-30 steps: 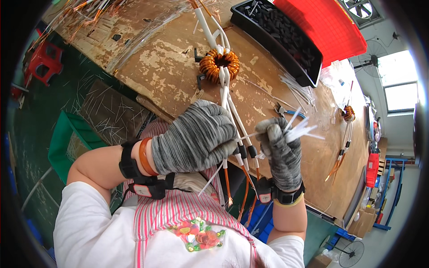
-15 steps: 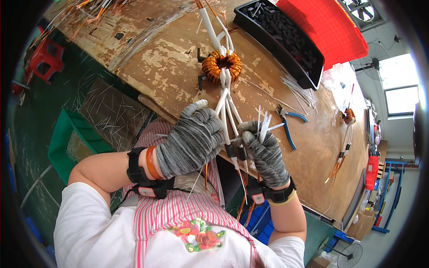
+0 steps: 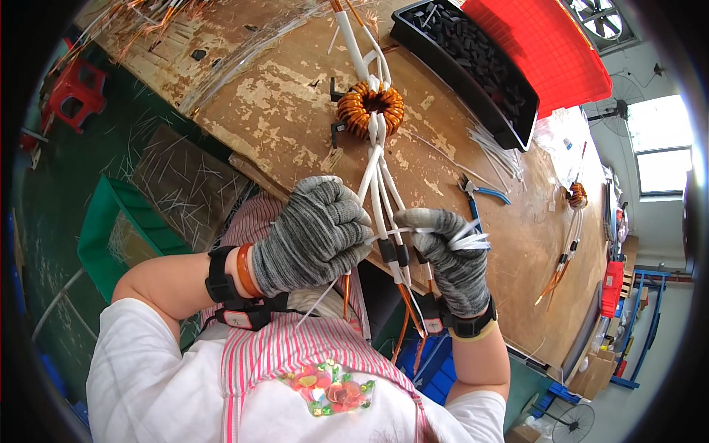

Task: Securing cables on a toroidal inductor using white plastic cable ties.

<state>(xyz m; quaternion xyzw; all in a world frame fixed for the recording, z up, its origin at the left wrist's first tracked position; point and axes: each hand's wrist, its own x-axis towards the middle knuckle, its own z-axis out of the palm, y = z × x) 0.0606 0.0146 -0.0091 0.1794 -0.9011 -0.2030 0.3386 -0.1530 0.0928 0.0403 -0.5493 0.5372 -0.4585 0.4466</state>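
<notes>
One lead [image 3: 367,179] partly behind left fingers [image 3: 351,233]

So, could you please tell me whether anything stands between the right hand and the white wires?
Nothing visible does: the right hand is right beside the white wires, and the pliers lie out of the way.

I count my two gloved hands [image 3: 314,236], two copper-wound rings [image 3: 353,112], one blue-handled cutter [image 3: 493,194], one black bin [image 3: 452,92], one large red tray [image 3: 550,55], one green crate [image 3: 144,221], one orange bangle [image 3: 246,272] and one worn counter [image 3: 277,103].
</notes>
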